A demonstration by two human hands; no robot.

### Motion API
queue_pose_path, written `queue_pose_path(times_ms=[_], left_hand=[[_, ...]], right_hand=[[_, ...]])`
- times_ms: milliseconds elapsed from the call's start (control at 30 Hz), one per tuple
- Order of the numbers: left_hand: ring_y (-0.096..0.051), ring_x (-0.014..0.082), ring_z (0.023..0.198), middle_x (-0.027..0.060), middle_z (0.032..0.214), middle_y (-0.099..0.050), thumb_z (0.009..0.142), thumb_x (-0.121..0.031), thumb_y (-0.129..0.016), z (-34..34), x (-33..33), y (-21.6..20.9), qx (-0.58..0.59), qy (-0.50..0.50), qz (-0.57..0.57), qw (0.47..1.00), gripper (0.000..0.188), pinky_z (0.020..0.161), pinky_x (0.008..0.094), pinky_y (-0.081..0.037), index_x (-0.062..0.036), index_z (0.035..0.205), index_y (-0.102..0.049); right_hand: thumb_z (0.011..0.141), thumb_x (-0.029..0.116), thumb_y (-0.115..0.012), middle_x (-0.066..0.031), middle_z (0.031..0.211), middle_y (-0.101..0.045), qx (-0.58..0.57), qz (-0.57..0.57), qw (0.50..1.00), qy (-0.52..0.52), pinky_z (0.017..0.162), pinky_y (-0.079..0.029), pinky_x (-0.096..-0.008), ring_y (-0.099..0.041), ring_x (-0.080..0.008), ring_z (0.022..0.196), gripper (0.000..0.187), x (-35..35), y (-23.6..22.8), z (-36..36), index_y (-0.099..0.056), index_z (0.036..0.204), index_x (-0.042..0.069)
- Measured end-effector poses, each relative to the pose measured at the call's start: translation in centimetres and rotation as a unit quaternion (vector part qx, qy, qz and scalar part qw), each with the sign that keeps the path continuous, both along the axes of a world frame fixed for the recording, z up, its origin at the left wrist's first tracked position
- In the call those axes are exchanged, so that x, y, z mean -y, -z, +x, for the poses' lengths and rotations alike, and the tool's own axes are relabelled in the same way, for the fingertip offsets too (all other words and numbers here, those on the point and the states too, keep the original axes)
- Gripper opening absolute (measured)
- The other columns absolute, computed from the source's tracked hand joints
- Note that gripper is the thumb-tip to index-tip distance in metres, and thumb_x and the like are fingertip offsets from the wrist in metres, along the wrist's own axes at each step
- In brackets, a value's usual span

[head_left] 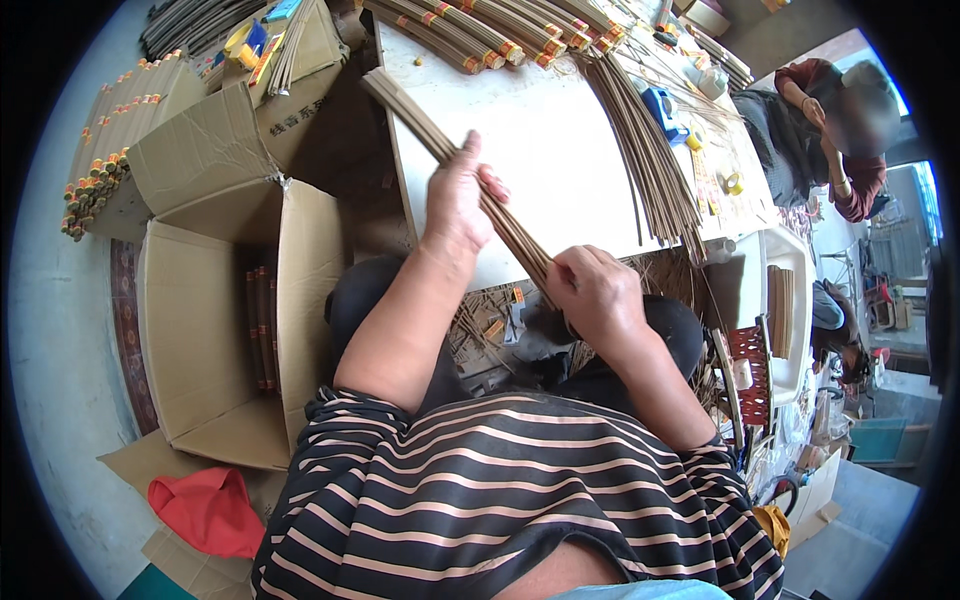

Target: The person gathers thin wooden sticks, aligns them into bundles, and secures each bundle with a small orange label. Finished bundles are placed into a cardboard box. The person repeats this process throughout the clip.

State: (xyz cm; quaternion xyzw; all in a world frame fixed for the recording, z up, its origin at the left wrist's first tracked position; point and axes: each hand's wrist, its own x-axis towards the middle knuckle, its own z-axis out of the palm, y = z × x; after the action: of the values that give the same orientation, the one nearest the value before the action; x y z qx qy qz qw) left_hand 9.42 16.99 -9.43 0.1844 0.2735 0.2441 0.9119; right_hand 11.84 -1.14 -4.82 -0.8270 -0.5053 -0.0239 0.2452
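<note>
A bundle of thin brown incense sticks (410, 112) slants across the front left of the white table, its far end toward the upper left. My left hand (462, 205) is wrapped round the middle of it, thumb on top. Closer to me, my right hand (600, 290) is closed round the lower end, above my knees. Loose incense sticks (645, 150) lie spread on the table to the right of my hands. Banded incense bundles (450, 35), with red and yellow wraps, lie along the table's far side.
An open cardboard box (210, 320) with several wrapped bundles inside stands at my left. Beyond it are another carton (310, 60) and stacked bundles (120, 130). A blue tape dispenser (662, 112) sits on the white table (520, 130). Another person (820, 130) sits at the far right.
</note>
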Motion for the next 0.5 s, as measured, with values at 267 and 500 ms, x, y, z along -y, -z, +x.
queue_pose_path(times_ms=[267, 500], left_hand=[[-0.04, 0.0108, 0.047, -0.0027, 0.053, -0.041, 0.086, -0.034, -0.061, -2.6, -6.2, -1.0, 0.077, -0.171, 0.012, 0.982, 0.037, 0.049, 0.0271, -0.038, -0.014, 0.062, -0.04], [-0.04, 0.0101, 0.045, -0.0028, 0.053, -0.042, 0.086, -0.028, -0.062, -1.2, -2.2, -1.2, 0.078, -0.023, 0.023, 0.996, 0.028, 0.045, 0.0262, -0.036, -0.0143, 0.069, -0.043]], right_hand=[[0.079, 0.008, -0.064, -0.0141, 0.079, -0.063, -0.07, 0.0, 0.991, 0.114, 0.063, -0.049, -0.0321, -0.062, -0.0272, 0.069, 0.008, 10.7, 0.0, 5.5, -0.063, 0.084, 0.001], [0.084, 0.019, -0.058, -0.0168, 0.07, -0.062, -0.062, -0.054, 0.967, 0.242, 0.064, -0.047, -0.0391, -0.061, -0.0329, 0.067, 0.018, 8.2, 3.1, 9.5, -0.061, 0.083, 0.001]])
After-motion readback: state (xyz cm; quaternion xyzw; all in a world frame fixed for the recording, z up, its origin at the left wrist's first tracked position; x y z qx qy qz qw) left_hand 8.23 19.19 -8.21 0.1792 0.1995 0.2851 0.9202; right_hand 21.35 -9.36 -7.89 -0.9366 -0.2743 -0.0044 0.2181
